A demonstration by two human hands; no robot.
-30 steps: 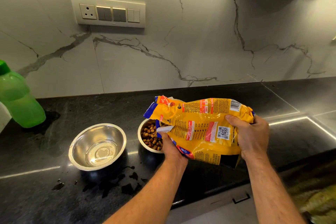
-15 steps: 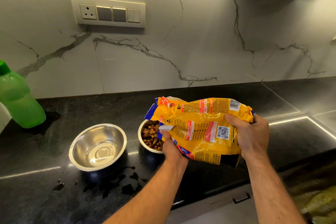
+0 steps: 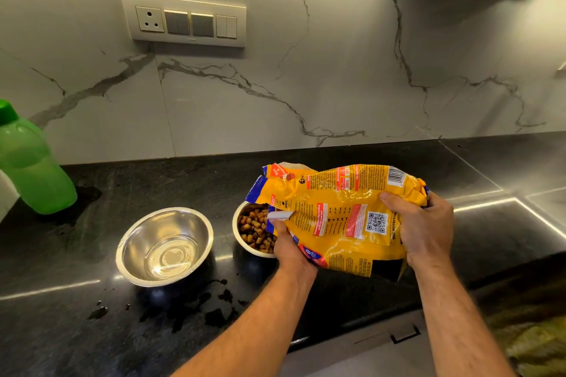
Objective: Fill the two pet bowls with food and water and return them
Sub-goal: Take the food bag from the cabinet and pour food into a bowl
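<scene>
Two steel bowls stand on the black counter (image 3: pixel 153 184). The left bowl (image 3: pixel 134 242) holds a little clear water. The right bowl (image 3: pixel 237 225) holds brown kibble (image 3: pixel 255 229), and the yellow pet food bag (image 3: pixel 333 217) covers its right side. The bag lies tipped on its side above that bowl, its open mouth to the left. My left hand (image 3: pixel 289 243) grips the bag's lower left part near the mouth. My right hand (image 3: pixel 424 228) grips the bag's bunched right end.
A green water bottle (image 3: pixel 29 165) stands at the far left by the marble wall. Water drops (image 3: pixel 196 309) spot the counter in front of the bowls. A switch panel (image 3: pixel 186 20) is on the wall. The counter's front edge (image 3: pixel 352 327) runs below my forearms.
The bag's mouth has shifted slightly up and right, so a bit more kibble shows in the right bowl. Both hands hold the bag as before.
</scene>
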